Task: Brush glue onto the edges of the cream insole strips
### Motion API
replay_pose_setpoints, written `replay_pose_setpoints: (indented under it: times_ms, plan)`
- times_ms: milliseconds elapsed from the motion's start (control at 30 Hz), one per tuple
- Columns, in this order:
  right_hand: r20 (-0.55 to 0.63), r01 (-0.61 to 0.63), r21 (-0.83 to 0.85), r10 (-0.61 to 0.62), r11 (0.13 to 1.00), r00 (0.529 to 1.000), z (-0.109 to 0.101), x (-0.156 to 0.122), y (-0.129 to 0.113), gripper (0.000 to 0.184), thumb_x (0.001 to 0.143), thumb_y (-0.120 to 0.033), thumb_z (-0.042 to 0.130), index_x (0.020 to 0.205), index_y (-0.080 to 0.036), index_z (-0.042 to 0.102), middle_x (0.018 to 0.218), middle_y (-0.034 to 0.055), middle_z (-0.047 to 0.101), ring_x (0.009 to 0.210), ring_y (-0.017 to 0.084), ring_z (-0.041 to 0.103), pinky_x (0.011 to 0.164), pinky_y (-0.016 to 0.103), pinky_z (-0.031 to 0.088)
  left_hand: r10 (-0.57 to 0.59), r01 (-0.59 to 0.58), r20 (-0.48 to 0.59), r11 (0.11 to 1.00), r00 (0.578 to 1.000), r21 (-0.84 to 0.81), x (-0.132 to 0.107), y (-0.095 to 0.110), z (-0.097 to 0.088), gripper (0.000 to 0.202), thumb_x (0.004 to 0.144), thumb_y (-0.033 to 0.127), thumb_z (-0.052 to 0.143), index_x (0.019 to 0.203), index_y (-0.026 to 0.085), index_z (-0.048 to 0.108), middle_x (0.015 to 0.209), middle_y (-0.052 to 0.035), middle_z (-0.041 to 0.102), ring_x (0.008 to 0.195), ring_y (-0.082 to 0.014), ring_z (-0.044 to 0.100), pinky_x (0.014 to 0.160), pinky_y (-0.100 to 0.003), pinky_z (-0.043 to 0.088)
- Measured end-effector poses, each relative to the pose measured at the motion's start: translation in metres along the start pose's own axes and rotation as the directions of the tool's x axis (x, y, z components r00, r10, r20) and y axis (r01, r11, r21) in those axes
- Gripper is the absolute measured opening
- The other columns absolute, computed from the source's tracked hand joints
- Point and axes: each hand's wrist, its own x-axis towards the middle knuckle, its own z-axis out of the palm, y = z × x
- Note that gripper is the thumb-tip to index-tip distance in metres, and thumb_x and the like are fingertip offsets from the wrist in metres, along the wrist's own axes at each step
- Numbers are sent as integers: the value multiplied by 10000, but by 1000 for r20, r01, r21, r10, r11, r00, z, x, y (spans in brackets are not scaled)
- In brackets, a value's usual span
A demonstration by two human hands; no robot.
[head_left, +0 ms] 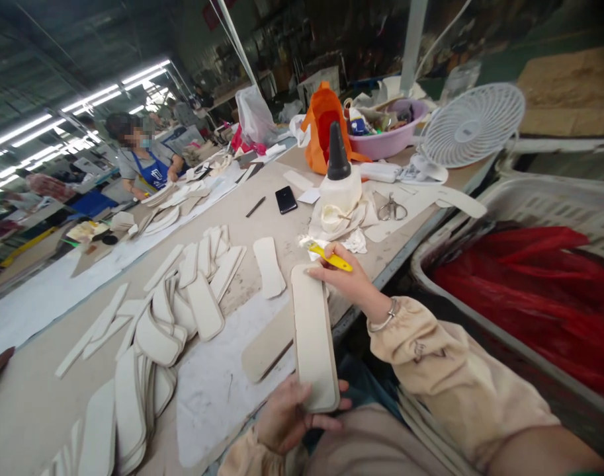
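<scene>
Extending forward from left grip (284,413): panel (314,337)

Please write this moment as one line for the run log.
left hand: holds pale panel, near end | right hand: holds yellow brush by panel's far end | beyond: white bottle, phone

The panel (314,337) looked matt and smooth. The brush handle (338,260) was of glossy plastic, the sleeve (450,360) of wrinkled cloth, the scissors (391,207) of shiny metal.
</scene>
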Motion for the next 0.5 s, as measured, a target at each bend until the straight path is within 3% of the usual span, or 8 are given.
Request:
replay_pose_setpoints:
  times_ms: [200,500]
  plan:
    - [25,26,-16,-26,1000,999,-2,1,11,418,671,-301,764,806,-243,372,670,-96,403,586,86,388,576,213,316,35,-34,-143,999,989,9,-3,-15,2,328,814,259,645,1084,75,626,1069,-195,708,932,-297,700,636,-264,593]
    - [34,45,-12,-45,999,998,-7,-1,16,395,701,-275,752,823,-243,378,672,-94,409,586,86,381,579,214,309,44,-41,-186,999,982,21,0,-23,4,359,765,283,711,1060,88,648,1005,-184,727,885,-289,712,615,-247,584]
